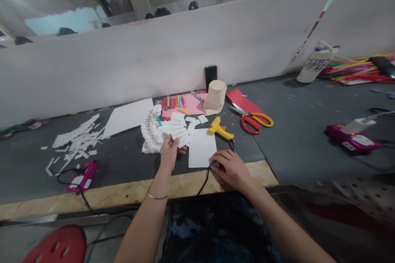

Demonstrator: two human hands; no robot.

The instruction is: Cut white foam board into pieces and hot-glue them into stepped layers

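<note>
My left hand is closed on a folded white paper piece with ridges across it, held just above the dark table. Beside it lies a fluffy mass of ruffled white paper. My right hand rests with fingers apart at the lower right corner of a white card; a black cord runs under its fingers. At the top of the card lies a yellow glue gun. Small white paper rectangles are scattered between the ruffled mass and the glue gun.
Red- and yellow-handled scissors lie right, near red paper. A beige cup-like object and a phone stand behind. Cut white strips and a purple power strip lie left; another purple power strip sits right.
</note>
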